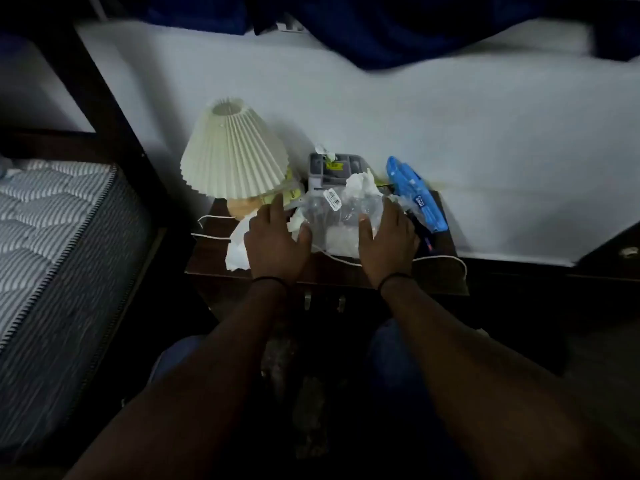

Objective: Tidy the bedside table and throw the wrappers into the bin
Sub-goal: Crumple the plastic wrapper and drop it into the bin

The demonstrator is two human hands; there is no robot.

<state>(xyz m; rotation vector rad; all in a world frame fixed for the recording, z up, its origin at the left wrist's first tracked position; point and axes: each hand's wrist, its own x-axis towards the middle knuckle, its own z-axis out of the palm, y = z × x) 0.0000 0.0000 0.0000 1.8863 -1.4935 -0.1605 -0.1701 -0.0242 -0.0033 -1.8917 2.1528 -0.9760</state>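
Both hands are down on the clutter on the dark surface (214, 258). Left hand (275, 242) and right hand (388, 242) sit either side of a clear plastic wrapper (341, 211), fingers fairly straight and spread, thumbs turned inward against its near edge. Looks like pressing or gathering, not a closed grip yet.

Wrapper sits between the hands and just beyond the fingertips. It carries a small barcode sticker, and crumpled white paper (360, 183) lies on its far side. More white paper (237, 245) lies under and outboard of the left hand. A blue packet (415, 194) lies outboard of the right hand, running away from it. Beyond the wrapper is a grey box (329, 169). A lamp (233, 154) with pleated shade stands beyond the left hand. A white cord (440, 259) runs across the surface under both hands.

Handling, my read:
- Wrapper: very light, thin film, soft, slippery, holds no shape. Scrunch inward from both sides and ball it with the paper.
- Paper: light, crushable, no care needed.
- Watch the cord: easy to snag in the bundle and tug the lamp.
- Blue packet likely stiffer; take it by its long edges.

No bin in view.
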